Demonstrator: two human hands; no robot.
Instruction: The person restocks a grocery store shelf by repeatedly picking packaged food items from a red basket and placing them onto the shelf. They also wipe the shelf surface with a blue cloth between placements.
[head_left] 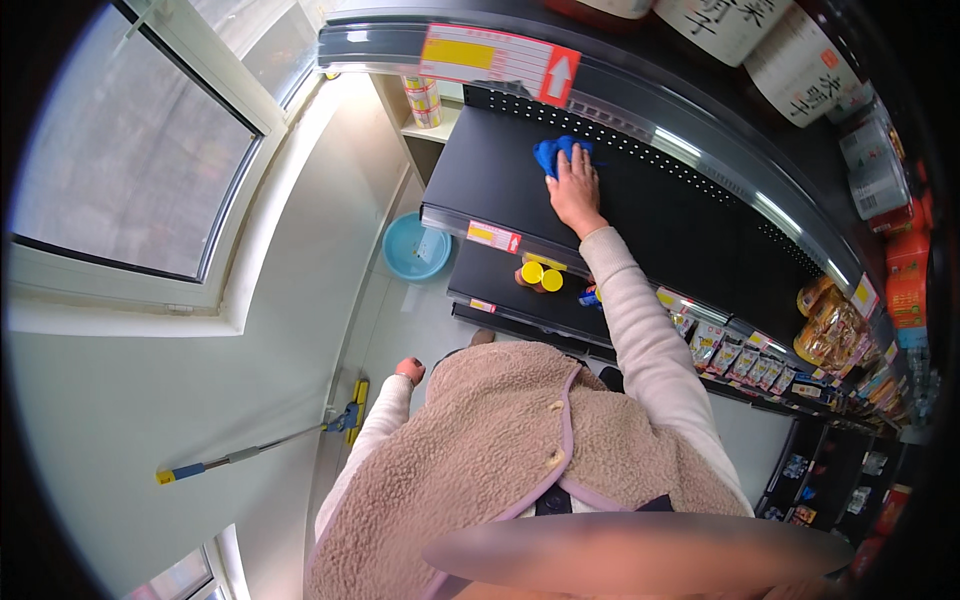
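My right hand (575, 192) reaches out over a black metal shelf (500, 175) and presses a crumpled blue cloth (556, 154) against its surface, near the perforated back panel. The fingers lie over the cloth, which bunches out on their left side. Low at my left side hangs my left hand (410, 371), curled into a loose fist with nothing visible in it. Below the shelf's front edge, a lower shelf carries jars with yellow lids (541, 277) and a blue can (589, 296), partly hidden by my right sleeve.
A light blue basin (417, 247) stands on the floor left of the shelves. A mop (345, 420) leans at the wall below the window (140, 150). Large jars (800, 75) stand on the shelf above; packaged food (838, 325) sits at the right end.
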